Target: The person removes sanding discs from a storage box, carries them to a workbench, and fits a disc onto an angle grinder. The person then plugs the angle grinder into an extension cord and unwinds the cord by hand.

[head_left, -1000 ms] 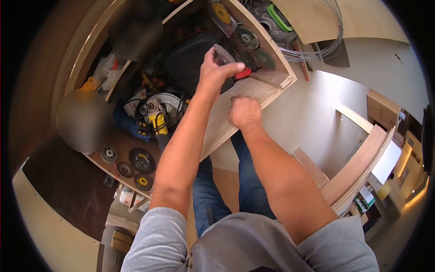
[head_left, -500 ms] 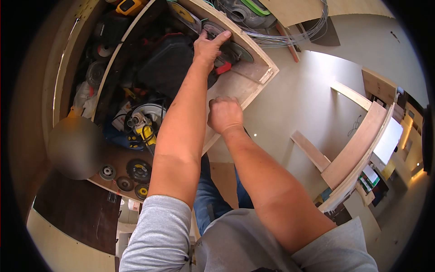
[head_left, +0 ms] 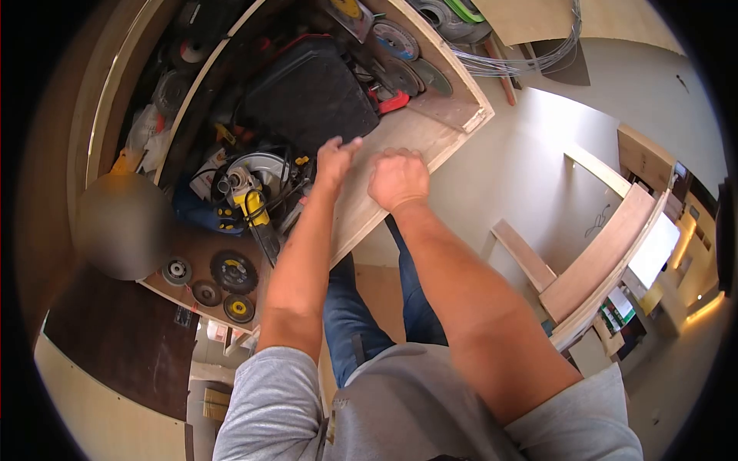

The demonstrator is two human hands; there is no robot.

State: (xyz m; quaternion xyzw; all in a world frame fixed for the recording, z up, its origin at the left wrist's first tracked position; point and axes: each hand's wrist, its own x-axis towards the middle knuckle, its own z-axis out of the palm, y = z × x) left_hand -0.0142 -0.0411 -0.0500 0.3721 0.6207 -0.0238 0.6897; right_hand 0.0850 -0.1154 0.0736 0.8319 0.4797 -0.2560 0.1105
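Note:
My left hand (head_left: 335, 163) is over the wooden shelf board (head_left: 377, 184), its fingers apart and nothing seen in them. Close to its right, my right hand (head_left: 399, 178) rests on the board with curled fingers; what it may hold is hidden. Behind my hands lies a black case (head_left: 311, 96) inside the wooden box. A red clamp-like item (head_left: 393, 101) sits at the case's right side. Left of my left hand is a yellow and silver power saw (head_left: 252, 203) with a black cord.
Cutting discs (head_left: 396, 40) lean on the box's right wall. Several round blades (head_left: 234, 272) lie at the lower left. Wire coils (head_left: 530, 65) hang at the upper right. A curved wooden frame (head_left: 600, 257) stands on the right.
My left hand has come down from the discs at the right wall to the board beside my right hand. My right hand stays curled on the board. The view has shifted slightly.

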